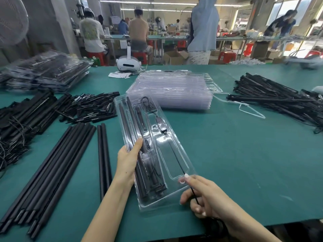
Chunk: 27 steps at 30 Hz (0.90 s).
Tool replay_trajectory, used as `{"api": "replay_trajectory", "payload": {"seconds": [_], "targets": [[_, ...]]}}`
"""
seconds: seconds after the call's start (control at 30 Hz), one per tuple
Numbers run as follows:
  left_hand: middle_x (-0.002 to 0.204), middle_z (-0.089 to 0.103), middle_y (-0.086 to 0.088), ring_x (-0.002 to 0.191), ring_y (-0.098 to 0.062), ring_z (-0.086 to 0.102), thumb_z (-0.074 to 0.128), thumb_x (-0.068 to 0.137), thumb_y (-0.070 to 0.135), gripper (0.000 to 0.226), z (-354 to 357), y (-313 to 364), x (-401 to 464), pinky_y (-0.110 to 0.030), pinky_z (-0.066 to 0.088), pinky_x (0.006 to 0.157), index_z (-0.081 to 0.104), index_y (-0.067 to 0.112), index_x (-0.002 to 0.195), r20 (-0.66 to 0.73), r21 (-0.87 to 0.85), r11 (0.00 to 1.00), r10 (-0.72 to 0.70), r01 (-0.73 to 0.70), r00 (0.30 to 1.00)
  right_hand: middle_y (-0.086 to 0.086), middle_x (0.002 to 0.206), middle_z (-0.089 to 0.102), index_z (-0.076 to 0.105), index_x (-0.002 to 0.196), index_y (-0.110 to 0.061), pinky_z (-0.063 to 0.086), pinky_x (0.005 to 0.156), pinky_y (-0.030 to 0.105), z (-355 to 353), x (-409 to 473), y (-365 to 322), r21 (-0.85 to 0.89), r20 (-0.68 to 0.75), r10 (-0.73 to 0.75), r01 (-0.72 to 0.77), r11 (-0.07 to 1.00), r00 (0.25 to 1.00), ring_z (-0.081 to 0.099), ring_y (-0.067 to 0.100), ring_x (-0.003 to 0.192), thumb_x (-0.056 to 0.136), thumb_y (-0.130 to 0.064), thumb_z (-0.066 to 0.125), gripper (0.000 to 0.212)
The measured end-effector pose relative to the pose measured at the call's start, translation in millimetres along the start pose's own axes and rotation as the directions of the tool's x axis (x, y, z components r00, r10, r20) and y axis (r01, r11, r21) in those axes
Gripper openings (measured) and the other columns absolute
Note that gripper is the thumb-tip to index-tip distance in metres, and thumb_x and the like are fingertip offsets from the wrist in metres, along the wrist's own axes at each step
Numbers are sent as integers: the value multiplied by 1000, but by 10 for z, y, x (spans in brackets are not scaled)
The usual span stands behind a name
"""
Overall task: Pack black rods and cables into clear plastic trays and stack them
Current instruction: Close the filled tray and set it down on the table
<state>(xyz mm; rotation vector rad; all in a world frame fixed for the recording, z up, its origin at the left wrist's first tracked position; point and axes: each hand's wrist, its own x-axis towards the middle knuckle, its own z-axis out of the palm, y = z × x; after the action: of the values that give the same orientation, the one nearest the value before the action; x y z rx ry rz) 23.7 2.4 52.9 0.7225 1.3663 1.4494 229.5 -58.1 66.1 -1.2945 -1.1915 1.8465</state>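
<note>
A clear plastic tray [181, 165] lies lengthwise on the green table in front of me. Long black rods [128, 128] fill its left channels, and a coiled cable with a small black controller [161, 125] sits in its upper middle. My left hand [128, 158] grips the tray's left edge, thumb pressing on the rods. My right hand [201, 194] pinches a thin black cable [178, 159] that runs up over the tray's large rectangular pocket.
Loose black rods [57, 170] lie at left, short black parts [92, 107] behind them. Empty clear trays [176, 88] are stacked at centre back, filled trays [47, 70] at far left. More rods and cables [276, 100] pile at right. A white headset [128, 62] stands behind.
</note>
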Motion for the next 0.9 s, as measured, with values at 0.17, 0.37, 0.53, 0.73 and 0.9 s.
{"api": "replay_trajectory", "payload": {"seconds": [0.17, 0.37, 0.53, 0.73, 0.9], "targets": [[117, 65, -16, 114, -30, 59, 65, 83, 44, 63, 14, -17, 22, -50, 37, 108, 52, 2, 128, -9, 12, 1000, 7, -7, 1000, 4, 70, 70, 68, 90, -2, 46, 52, 19, -53, 43, -82, -166, -35, -52, 46, 985, 998, 62, 15, 53, 83, -31, 69, 30], [133, 56, -15, 123, -30, 52, 65, 82, 45, 72, 10, -2, -5, -48, 35, 110, 45, 2, 136, 24, 15, 999, 38, -39, 999, 8, 62, 66, 65, 72, -3, 40, 47, 15, -72, 109, -126, -315, -9, -80, 73, 946, 997, 59, 11, 47, 87, -20, 67, 22], [130, 59, -11, 123, -28, 53, 65, 83, 44, 66, 22, 12, -24, -47, 35, 110, 50, 3, 132, 34, 16, 998, 54, -54, 998, 9, 60, 67, 63, 68, -5, 39, 48, 13, -92, 143, -172, -352, 41, -47, 59, 934, 998, 60, 10, 48, 87, -15, 65, 22], [108, 70, 2, 103, -9, 62, 64, 86, 39, 37, 38, 7, -46, -39, 38, 108, 64, 13, 113, 24, 16, 997, 74, -75, 997, 11, 60, 64, 62, 70, 1, 41, 47, 14, -88, 176, -157, -369, 29, -99, 103, 924, 995, 62, 11, 48, 88, -11, 65, 22], [129, 59, -8, 124, -25, 52, 65, 83, 41, 58, 25, 14, -29, -47, 32, 112, 54, 6, 128, 7, -40, 997, 62, -62, 998, 16, 63, 65, 65, 76, 4, 44, 50, 14, -122, 175, -137, -340, 29, -108, 112, 934, 994, 65, 12, 52, 86, -14, 68, 21]]}}
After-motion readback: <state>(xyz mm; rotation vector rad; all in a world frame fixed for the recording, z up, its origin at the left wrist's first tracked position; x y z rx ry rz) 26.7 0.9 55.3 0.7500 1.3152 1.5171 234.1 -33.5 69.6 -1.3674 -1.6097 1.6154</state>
